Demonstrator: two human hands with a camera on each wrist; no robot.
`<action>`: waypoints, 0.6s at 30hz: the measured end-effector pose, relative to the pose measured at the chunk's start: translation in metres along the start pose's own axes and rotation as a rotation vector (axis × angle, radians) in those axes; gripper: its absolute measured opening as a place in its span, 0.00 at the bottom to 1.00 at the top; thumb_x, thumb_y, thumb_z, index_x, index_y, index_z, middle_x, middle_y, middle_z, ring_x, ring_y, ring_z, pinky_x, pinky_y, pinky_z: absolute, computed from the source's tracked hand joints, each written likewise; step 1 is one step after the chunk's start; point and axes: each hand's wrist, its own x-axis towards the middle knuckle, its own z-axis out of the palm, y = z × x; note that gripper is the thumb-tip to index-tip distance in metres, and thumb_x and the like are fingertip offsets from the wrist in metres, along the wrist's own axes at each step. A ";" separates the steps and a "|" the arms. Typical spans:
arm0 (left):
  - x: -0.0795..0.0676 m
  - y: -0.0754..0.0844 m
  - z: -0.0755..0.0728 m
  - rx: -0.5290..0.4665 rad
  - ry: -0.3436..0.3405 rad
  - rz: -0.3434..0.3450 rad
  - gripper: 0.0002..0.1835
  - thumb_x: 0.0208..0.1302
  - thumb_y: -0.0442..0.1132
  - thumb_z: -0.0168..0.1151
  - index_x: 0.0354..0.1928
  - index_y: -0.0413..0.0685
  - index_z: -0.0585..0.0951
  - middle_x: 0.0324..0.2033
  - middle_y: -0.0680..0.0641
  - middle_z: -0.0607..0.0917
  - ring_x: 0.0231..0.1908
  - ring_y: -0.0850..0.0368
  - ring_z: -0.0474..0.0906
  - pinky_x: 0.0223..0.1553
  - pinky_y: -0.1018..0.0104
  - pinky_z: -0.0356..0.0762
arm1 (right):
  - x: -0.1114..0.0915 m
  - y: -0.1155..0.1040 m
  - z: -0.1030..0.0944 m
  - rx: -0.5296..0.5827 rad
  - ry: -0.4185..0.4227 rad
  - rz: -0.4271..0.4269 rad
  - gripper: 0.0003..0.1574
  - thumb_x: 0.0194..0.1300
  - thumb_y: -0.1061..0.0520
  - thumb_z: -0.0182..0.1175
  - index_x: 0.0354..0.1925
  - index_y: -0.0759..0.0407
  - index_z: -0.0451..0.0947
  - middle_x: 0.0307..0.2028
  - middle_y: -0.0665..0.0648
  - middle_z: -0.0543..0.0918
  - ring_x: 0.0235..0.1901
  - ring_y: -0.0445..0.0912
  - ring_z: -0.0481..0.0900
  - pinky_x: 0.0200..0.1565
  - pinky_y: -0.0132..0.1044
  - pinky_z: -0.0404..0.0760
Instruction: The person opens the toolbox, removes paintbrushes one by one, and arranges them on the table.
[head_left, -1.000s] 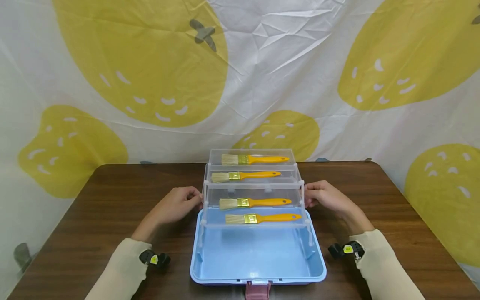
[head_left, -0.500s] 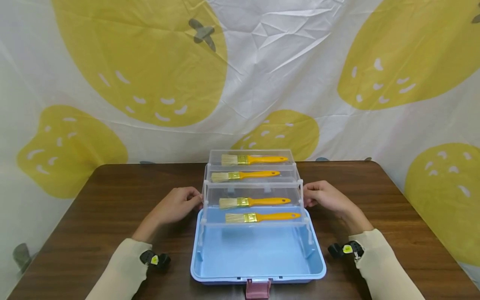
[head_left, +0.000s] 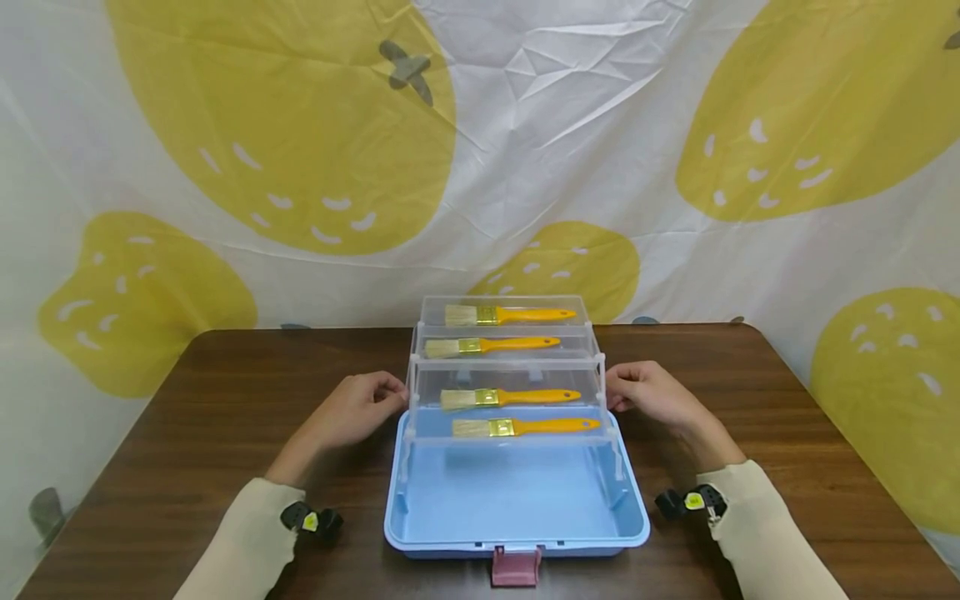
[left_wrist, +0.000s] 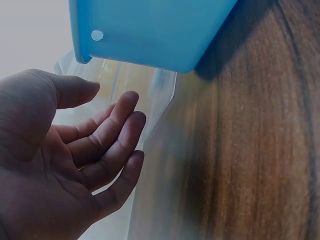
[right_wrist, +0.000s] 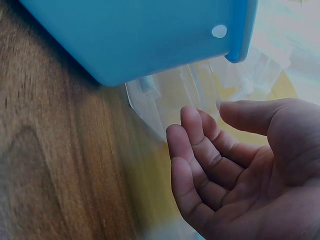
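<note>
Lid (left_wrist: 161,86) lies behind the box (head_left: 510,500), long axis seemingly crosswise between our left hand (head_left: 360,408) and right hand (head_left: 651,393), about equally near, and though we see fingers curled at its edges, we cannot tell whether they pinch it.

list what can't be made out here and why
Left wrist: clear plastic, partly hidden by the left grip; contact unclear.
Right wrist: blue box, cut off by top edge.
Head: yellow wrist labels, too small to read.
Head: sleeves, cut off by bottom edge.
</note>
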 end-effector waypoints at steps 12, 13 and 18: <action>0.003 -0.003 -0.002 0.012 -0.016 0.011 0.12 0.82 0.41 0.62 0.53 0.40 0.87 0.38 0.48 0.88 0.36 0.54 0.80 0.40 0.59 0.81 | 0.001 0.002 0.000 0.002 0.010 -0.004 0.18 0.84 0.63 0.54 0.53 0.78 0.84 0.36 0.56 0.87 0.38 0.51 0.84 0.42 0.37 0.88; 0.003 -0.003 -0.002 0.015 -0.019 0.014 0.12 0.82 0.41 0.63 0.53 0.40 0.87 0.38 0.49 0.88 0.36 0.54 0.80 0.40 0.58 0.81 | 0.001 0.002 0.000 0.003 0.009 -0.006 0.18 0.84 0.63 0.54 0.53 0.79 0.84 0.36 0.56 0.87 0.38 0.51 0.84 0.42 0.37 0.88; 0.005 -0.004 -0.004 0.025 -0.032 0.013 0.12 0.81 0.41 0.63 0.53 0.40 0.87 0.40 0.49 0.89 0.38 0.54 0.81 0.42 0.58 0.83 | 0.003 0.001 0.001 0.009 0.007 -0.010 0.17 0.83 0.64 0.54 0.51 0.79 0.84 0.35 0.56 0.87 0.37 0.49 0.84 0.41 0.36 0.87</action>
